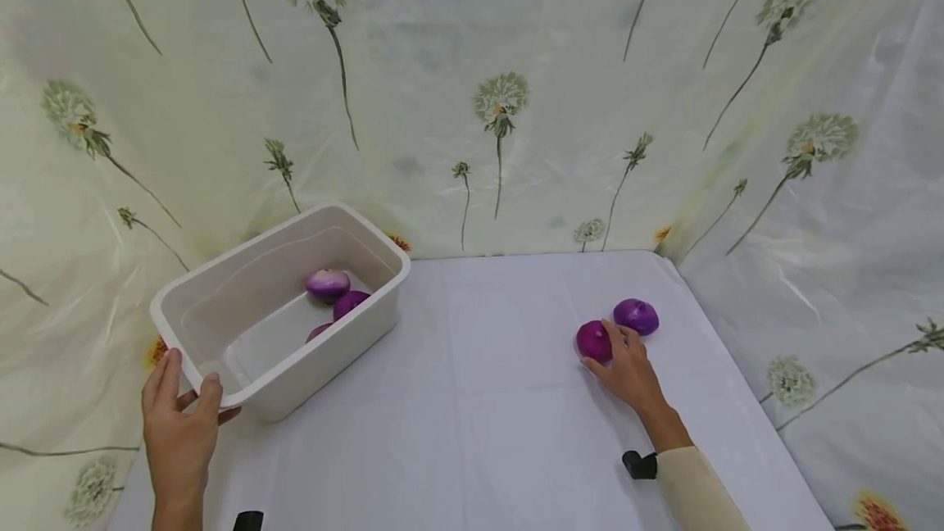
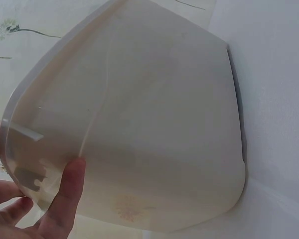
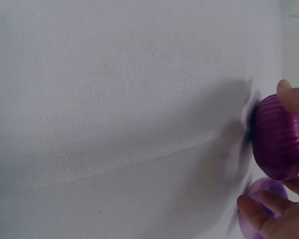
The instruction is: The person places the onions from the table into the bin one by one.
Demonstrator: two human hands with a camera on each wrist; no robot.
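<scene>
At the left stands a white plastic bin (image 1: 339, 375), and my left hand (image 1: 180, 441) holds its near-left corner by the rim. In the left wrist view the thumb (image 2: 72, 186) lies against the outer wall. My right hand (image 1: 630, 375) grips a magenta, glossy, ribbed onion (image 1: 592, 341) on the right part of the table, thumb on one side and fingers on the other. Right behind it lies a second purple onion (image 1: 636, 316), close to the fingertips. Three onions (image 1: 328, 285) rest inside the bin, the nearest mostly hidden by its wall.
A white cloth covers the table (image 1: 501, 433). Flower-printed plastic sheeting (image 1: 413, 105) hangs behind it and along both sides. Black parts show near both wrists, one a black piece (image 1: 639, 465) beside the right sleeve.
</scene>
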